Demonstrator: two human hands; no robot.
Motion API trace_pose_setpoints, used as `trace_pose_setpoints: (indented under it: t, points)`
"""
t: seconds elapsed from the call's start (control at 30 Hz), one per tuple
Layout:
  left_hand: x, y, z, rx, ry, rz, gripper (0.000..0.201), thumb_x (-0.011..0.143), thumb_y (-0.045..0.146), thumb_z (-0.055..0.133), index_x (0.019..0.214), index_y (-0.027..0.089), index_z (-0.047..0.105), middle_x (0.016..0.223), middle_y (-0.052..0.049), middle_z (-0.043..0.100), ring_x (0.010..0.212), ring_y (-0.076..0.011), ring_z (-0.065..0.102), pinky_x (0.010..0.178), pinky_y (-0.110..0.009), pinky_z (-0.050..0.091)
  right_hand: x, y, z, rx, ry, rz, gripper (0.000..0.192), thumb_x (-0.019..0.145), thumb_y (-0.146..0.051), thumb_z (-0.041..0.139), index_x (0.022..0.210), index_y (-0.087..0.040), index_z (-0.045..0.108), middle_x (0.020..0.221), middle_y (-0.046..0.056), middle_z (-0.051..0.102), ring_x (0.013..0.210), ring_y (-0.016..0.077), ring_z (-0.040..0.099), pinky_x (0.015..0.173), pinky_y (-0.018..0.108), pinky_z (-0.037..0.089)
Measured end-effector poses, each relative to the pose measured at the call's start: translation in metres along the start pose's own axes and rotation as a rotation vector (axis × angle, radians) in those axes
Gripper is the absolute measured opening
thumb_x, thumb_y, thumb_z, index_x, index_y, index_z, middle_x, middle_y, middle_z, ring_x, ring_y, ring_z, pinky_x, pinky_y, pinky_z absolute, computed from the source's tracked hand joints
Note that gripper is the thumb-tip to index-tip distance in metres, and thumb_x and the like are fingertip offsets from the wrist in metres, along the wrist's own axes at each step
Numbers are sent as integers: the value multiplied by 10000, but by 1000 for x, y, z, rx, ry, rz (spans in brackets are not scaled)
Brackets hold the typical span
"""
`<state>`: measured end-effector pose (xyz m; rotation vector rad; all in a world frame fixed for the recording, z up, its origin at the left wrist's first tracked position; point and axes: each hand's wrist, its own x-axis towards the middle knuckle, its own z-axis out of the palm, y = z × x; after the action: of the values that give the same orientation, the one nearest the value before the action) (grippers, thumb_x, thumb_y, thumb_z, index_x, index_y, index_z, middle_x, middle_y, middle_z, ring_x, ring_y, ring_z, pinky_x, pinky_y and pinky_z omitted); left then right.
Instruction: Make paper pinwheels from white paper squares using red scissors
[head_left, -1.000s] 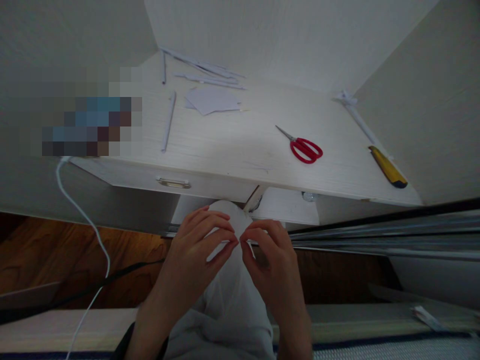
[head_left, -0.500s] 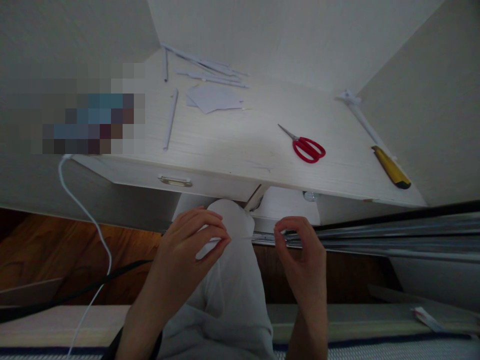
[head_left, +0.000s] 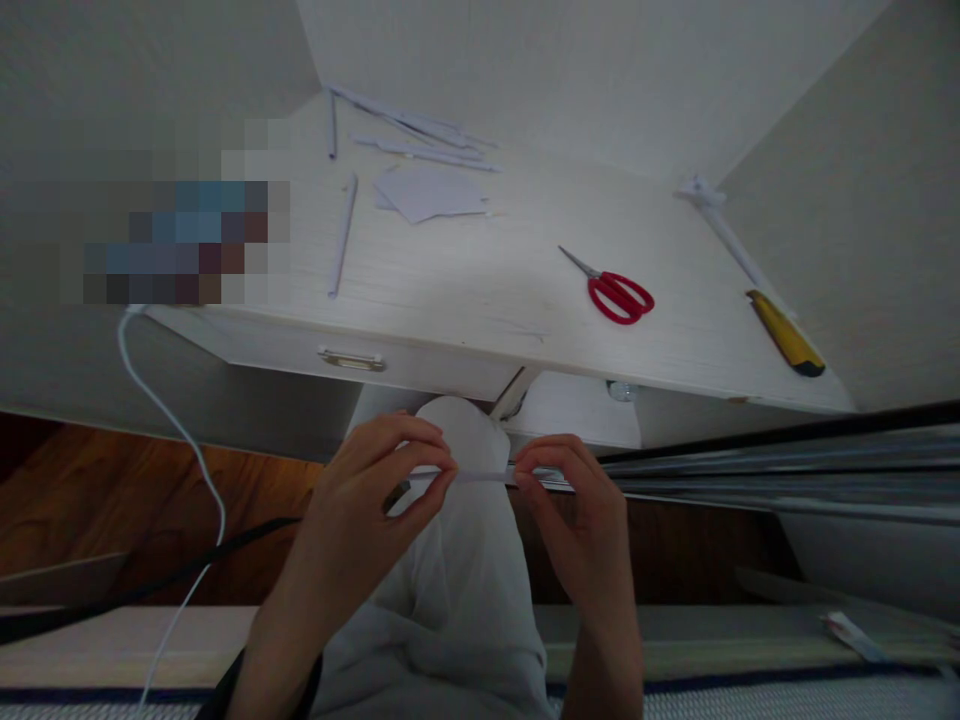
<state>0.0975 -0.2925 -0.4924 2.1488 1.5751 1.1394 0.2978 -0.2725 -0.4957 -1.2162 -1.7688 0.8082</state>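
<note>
Above my lap, a thin white paper strip (head_left: 484, 477) stretches level between my two hands. My left hand (head_left: 375, 500) pinches it between thumb and fingertips, with a bit of it showing behind the fingers. The other end is pinched by my right hand (head_left: 574, 505), thumb against forefinger. Whether the strip is rolled or flat, I cannot tell. On the white desk (head_left: 450, 285) beyond lie red-handled scissors (head_left: 619, 296), their blades pointing to the back left. Flat white paper pieces (head_left: 431, 193) and a thin paper roll (head_left: 343, 237) rest farther left.
Several paper rolls (head_left: 420, 130) lie at the desk's back. A yellow cutter (head_left: 784, 333) and a long paper roll (head_left: 727, 240) sit along the right wall. A blurred-out patch covers the desk's left end. A white cable (head_left: 191, 450) hangs at the left.
My right hand has moved left and closed on the right end of the paper strip. The left hand has stayed nearly in place, still pinching it.
</note>
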Motion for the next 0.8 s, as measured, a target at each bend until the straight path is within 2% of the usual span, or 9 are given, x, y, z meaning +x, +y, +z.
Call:
trace_pose_setpoints:
  t: [0.17,0.23,0.33,0.4,0.53,0.67,0.8]
  points:
    - [0,-1,-2,36,-19,-53,93,843,102,641,856,191,660,955,-36,671,932,-189,656,878,-352,527,0,5,-7,23,63,30,152,875,-89,611,808,-225,610,844,-25,614,833,129,587,782,257,441]
    - [1,-1,-1,37,-40,-66,103,855,114,625,914,192,655,976,-40,671,939,-186,656,877,-342,538,0,6,-8,71,80,54,160,870,-87,608,799,-230,608,833,-27,605,822,134,579,769,267,444]
    - [2,-2,2,35,-104,-68,252,871,111,583,1102,200,629,1063,-55,673,999,-195,654,889,-344,555,1,7,-7,147,112,98,165,859,-84,605,798,-237,616,828,-27,590,813,142,571,738,274,452]
    - [3,-2,4,30,-143,-55,343,876,89,536,1186,215,610,1108,-61,675,1034,-200,657,897,-352,564,1,9,-5,201,135,141,152,859,-100,607,798,-238,623,817,-32,579,737,128,564,663,258,452]
    - [4,-3,3,9,-151,-19,353,883,69,492,1162,216,650,1082,-60,698,1002,-190,683,863,-326,584,2,11,-4,292,174,276,93,862,-170,637,789,-227,639,726,-51,582,558,90,540,551,229,432]
    - [4,-4,1,-15,-155,-9,301,914,113,520,1145,236,667,1055,-51,716,949,-177,702,819,-296,593,2,12,-4,333,229,373,70,833,-226,672,766,-220,651,571,-66,576,502,97,554,525,216,436]
    - [1,-6,3,-2,-151,8,287,924,130,548,1152,255,670,1018,-37,728,892,-169,712,768,-271,593,2,12,-3,359,260,416,66,810,-242,691,759,-215,659,515,-70,565,482,97,541,508,205,431]
